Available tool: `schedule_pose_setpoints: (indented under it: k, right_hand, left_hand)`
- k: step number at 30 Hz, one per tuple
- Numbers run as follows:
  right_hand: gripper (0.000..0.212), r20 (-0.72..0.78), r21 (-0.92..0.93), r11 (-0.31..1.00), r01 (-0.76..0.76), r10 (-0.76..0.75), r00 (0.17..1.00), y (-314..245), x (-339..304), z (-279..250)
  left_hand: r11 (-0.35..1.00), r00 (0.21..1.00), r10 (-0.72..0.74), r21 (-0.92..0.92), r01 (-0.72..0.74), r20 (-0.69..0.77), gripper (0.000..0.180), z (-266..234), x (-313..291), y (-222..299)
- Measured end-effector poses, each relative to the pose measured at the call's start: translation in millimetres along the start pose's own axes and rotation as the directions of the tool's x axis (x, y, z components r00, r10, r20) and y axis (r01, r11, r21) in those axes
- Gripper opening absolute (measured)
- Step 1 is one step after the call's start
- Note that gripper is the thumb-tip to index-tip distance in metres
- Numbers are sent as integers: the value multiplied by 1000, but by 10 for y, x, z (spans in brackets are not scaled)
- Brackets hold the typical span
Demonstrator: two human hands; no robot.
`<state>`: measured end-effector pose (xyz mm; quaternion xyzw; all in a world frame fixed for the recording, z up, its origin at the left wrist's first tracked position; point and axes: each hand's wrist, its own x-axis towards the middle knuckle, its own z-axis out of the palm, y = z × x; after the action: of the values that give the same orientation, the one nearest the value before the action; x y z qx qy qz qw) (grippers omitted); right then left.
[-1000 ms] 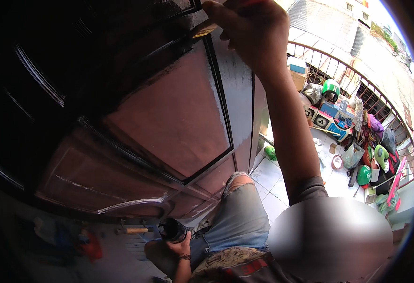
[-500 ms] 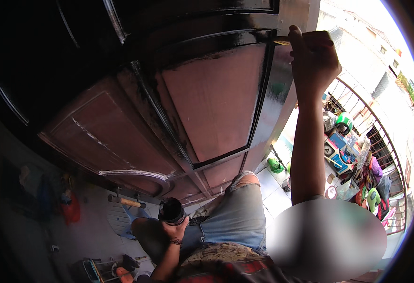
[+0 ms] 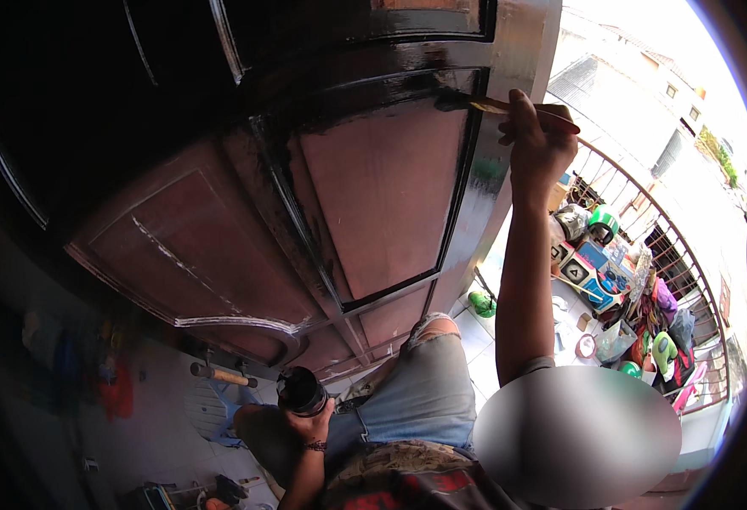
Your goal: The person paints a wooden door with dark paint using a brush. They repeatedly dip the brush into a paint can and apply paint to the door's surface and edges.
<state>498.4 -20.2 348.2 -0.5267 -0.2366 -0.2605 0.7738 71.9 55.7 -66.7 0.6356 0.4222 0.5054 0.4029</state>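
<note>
My right hand (image 3: 540,151) is closed around the handle of a paintbrush (image 3: 490,105), raised at the upper right. Its dark bristles rest on the top right part of a reddish-brown panel (image 3: 382,200) in a wooden door. Wet, glossy black paint covers the door's upper part and the grooves framing this panel; the panel's middle is bare of it. Low down, near my lap, my left hand (image 3: 312,423) grips a dark, round paint container (image 3: 301,392) with its open top facing up. The inside looks black.
A light brown bar with dark ends (image 3: 224,374) sticks out by the door's lower left edge. Right of the door, a metal railing (image 3: 658,221) encloses a heap of boxes, bags and a green helmet (image 3: 604,223). A green round thing (image 3: 481,303) lies on the white floor tiles (image 3: 471,340).
My right hand has come down and left with the paintbrush, so its bristles now show on the panel's upper right. My left hand still holds the container. The view has shifted slightly.
</note>
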Motion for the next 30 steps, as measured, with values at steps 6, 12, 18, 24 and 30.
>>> schedule_pose_setpoints:
  k: [6, 12, 18, 24, 30]
  right_hand:
    - [24, 14, 126, 989, 72, -74, 997, -131, 26, -122]
    - [25, -209, 205, 974, 95, -51, 977, 342, -186, -170]
    - [31, -397, 138, 910, 392, -312, 863, 536, -540, 96]
    - [29, -258, 44, 955, 293, -273, 927, 792, -760, -61]
    - [32, -233, 100, 877, 470, -438, 868, 677, -492, -21]
  left_hand:
    - [999, 997, -10, 39, 7, 79, 100, 0, 30, 17]
    - [994, 995, 41, 98, -49, 91, 100, 20, 25, 213]
    - [980, 990, 11, 197, -39, 141, 90, -30, 12, 239]
    - [988, 996, 46, 146, -57, 72, 88, 45, 32, 332]
    - [972, 988, -8, 232, -28, 156, 77, 287, 99, 633]
